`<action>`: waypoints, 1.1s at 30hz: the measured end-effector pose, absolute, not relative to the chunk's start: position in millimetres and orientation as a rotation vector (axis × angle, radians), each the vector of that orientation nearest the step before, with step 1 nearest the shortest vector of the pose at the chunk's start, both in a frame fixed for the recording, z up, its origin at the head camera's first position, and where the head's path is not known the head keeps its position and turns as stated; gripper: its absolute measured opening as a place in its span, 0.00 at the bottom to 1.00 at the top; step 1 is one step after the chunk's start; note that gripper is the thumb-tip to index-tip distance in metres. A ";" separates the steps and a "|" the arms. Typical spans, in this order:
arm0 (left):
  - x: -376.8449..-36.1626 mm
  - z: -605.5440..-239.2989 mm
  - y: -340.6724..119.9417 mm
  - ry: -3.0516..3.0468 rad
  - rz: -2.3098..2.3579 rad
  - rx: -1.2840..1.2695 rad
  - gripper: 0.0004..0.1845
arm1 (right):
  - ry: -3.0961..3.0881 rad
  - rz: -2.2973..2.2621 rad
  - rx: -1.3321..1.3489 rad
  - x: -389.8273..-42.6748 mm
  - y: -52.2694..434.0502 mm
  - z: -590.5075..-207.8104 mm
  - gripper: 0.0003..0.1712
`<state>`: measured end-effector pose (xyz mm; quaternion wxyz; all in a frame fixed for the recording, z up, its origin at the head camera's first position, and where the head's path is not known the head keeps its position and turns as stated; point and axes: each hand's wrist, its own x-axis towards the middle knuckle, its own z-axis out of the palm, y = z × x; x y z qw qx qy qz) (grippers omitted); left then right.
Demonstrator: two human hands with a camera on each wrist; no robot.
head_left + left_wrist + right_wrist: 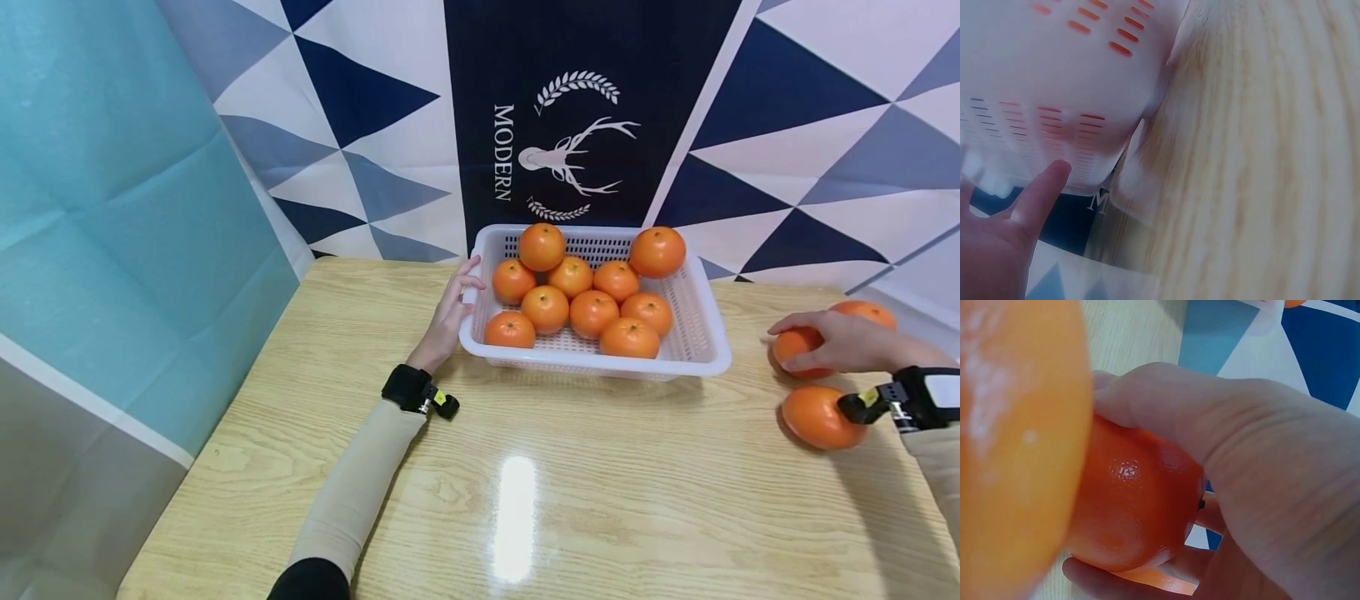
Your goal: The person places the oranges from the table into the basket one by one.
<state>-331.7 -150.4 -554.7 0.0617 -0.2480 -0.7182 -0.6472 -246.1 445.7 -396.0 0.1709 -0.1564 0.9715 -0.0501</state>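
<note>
A white plastic basket point(708, 337) with slotted walls stands at the back of the table, holding several oranges point(594, 314). My left hand point(444, 323) holds its left rim, with the fingers over the edge; in the left wrist view the thumb point(1044, 190) lies along the outer wall. At the far right, my right hand point(858, 342) grips an orange point(797, 346) from above. The right wrist view shows the thumb on one side of that orange point(1138, 497) and the fingers curled round the other.
Two more oranges lie by the right hand: one in front point(817, 415), under the wrist camera, and one behind point(866, 312), partly hidden. The wooden table point(637, 492) meets a patterned cloth point(382, 125) at the back and a blue cloth point(135, 208) at the left.
</note>
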 end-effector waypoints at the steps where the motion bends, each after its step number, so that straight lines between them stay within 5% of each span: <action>1: -332.3 -555.1 -150.2 -2.167 -1.954 -0.752 0.18 | 2.756 -0.139 -0.440 -246.1 445.9 -395.6 0.35; 15: -333.6 -556.7 -147.9 -2.153 -1.977 -0.772 0.19 | 2.776 -0.160 -0.421 -243.9 450.8 -391.8 0.36; 33: -303.8 -526.7 -145.6 -2.181 -1.943 -0.725 0.19 | 2.844 -0.091 -0.438 -258.6 421.0 -331.9 0.32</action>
